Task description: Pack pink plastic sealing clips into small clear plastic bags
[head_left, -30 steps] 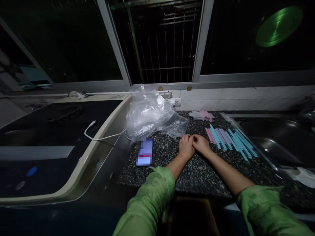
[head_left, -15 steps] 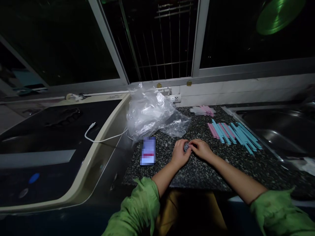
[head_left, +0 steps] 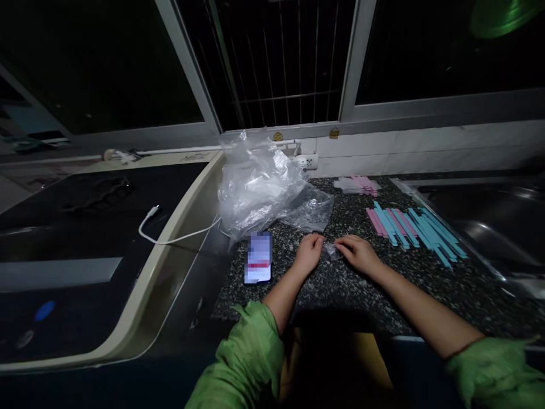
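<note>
A small piece of clear, crinkled plastic [head_left: 331,250] is stretched between my two hands, just above the speckled dark countertop [head_left: 340,289]. My left hand [head_left: 309,251] pinches its left end, fingers closed. At the other end, the fingertips of my right hand [head_left: 356,253] are closed on it too. Whether the plastic is a bag or a loose film I cannot tell. To the left of my left hand lies a phone [head_left: 259,257] with its screen lit. Pink and blue strips [head_left: 404,227] lie in a loose row beyond my right hand.
A big heap of clear plastic bags [head_left: 264,187] stands behind the phone. Further back are whitish and pink strips [head_left: 357,185] and a wall socket [head_left: 309,162]. A washing machine [head_left: 170,227] with a white cable [head_left: 187,240] borders the left, a metal sink [head_left: 481,227] the right.
My hands have moved apart, and the plastic that was bunched between them now shows spread across the gap. The view has shifted slightly.
</note>
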Tool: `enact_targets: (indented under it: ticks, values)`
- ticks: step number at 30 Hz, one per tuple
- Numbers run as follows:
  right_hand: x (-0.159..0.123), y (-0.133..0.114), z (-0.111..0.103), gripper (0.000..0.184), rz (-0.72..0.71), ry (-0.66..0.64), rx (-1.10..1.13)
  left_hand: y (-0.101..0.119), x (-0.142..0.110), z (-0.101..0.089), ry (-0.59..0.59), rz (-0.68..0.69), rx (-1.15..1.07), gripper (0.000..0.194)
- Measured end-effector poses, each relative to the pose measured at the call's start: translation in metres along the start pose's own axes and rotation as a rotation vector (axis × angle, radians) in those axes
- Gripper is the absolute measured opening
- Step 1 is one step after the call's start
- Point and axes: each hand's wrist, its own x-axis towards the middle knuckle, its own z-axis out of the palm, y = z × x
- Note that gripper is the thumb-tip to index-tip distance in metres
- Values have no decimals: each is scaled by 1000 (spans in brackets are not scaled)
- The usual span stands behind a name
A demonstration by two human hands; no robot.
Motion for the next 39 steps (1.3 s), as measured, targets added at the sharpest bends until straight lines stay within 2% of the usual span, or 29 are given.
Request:
enact_targets:
  ticks: [4, 9, 20, 28, 34, 39]
  values:
    - [0, -2, -3, 18, -78, 48, -19, 1, -6, -4, -96, -4, 57, 24]
    - [-1, -7, -5, 18, -149, 115, -32, 2, -12, -10, -139, 25, 118, 23]
    - [0, -12, -9, 16, -106, 150, -17, 6, -13, -13, -110, -80, 69, 23]
    - [0, -9, -10, 17, -127, 192, -49, 9, -20, -19, -56, 54, 272, 22]
    - [1, -10, -12, 18, -103, 177, -32, 6, -30, -29, -55, 97, 280, 22]
    - [1, -10, -15, 17, -100, 226, 0, 4, -34, -29, -89, 141, 263, 23]
